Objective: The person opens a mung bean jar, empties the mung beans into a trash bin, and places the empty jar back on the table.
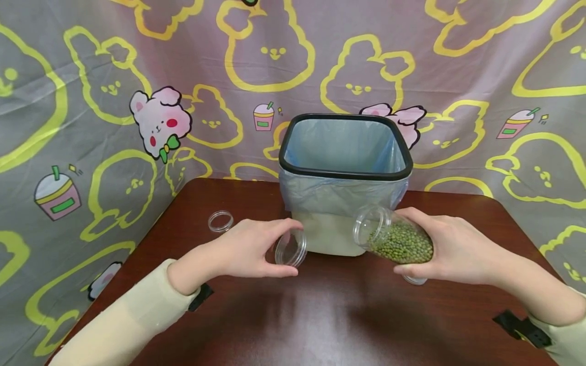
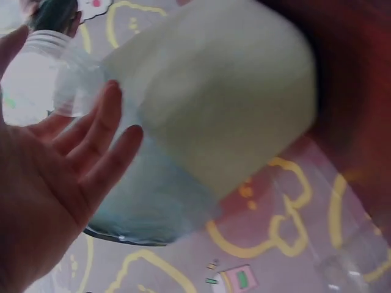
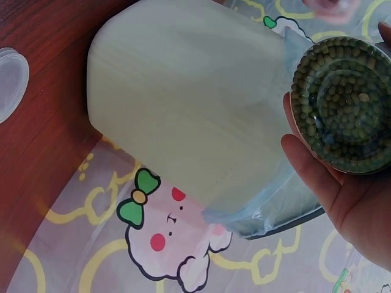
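In front of a cream, black-rimmed plastic bin (image 1: 329, 231), a clear, round jar of green beans (image 1: 403, 245) is being clasped, tilted, by the right grip (image 1: 458, 249); a clear, empty-looking jar (image 1: 291, 248) by the left grip (image 1: 249, 247). Unlidding is seemingly complete; no pouring is yet showing.

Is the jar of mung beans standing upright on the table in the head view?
No, the right hand holds the jar of mung beans tilted well over onto its side.
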`<action>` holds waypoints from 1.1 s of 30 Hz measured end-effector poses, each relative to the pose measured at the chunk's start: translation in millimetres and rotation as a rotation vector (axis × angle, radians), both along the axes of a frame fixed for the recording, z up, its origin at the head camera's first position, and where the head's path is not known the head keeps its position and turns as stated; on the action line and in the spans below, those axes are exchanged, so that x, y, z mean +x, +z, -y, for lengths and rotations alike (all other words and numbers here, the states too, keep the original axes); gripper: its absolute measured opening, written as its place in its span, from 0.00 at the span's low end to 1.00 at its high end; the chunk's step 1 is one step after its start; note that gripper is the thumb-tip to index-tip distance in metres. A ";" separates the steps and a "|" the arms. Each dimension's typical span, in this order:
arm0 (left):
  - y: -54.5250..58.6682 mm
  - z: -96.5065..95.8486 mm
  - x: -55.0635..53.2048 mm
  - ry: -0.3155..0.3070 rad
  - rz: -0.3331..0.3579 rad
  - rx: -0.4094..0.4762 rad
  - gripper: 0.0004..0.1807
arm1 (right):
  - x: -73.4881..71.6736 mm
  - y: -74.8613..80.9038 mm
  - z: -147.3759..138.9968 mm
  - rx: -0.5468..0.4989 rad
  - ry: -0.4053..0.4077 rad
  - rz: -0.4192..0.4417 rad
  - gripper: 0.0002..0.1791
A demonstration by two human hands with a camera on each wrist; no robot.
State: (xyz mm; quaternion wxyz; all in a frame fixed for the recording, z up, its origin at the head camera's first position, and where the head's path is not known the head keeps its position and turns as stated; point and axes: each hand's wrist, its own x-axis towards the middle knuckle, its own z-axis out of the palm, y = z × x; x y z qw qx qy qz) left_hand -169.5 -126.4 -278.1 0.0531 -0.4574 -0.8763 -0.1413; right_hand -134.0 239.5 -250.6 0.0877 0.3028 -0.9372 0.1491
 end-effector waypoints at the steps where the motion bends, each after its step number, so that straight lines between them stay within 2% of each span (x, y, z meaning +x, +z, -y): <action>1: -3.6 3.3 0.5 0.009 0.004 -0.030 0.37 | -0.1 -0.3 -0.2 -0.001 -0.001 0.002 0.42; 6: -20.6 16.1 1.1 0.086 0.038 -0.155 0.35 | -0.6 -1.1 -1.2 -0.006 -0.001 0.002 0.42; 12: -40.6 22.0 -3.7 0.221 0.151 -0.317 0.37 | -0.2 -1.6 -1.8 -0.011 -0.007 0.014 0.42; 15: -51.8 22.4 -7.2 0.273 0.170 -0.382 0.37 | -0.1 -1.9 -2.3 -0.012 -0.009 0.015 0.42; 22: -74.6 23.1 -17.5 0.318 0.158 -0.468 0.35 | -0.3 -2.8 -3.5 -0.011 -0.014 0.027 0.43; 33: -85.4 26.8 -22.6 0.342 0.175 -0.519 0.39 | -1.0 -4.0 -3.3 -0.014 -0.013 0.017 0.43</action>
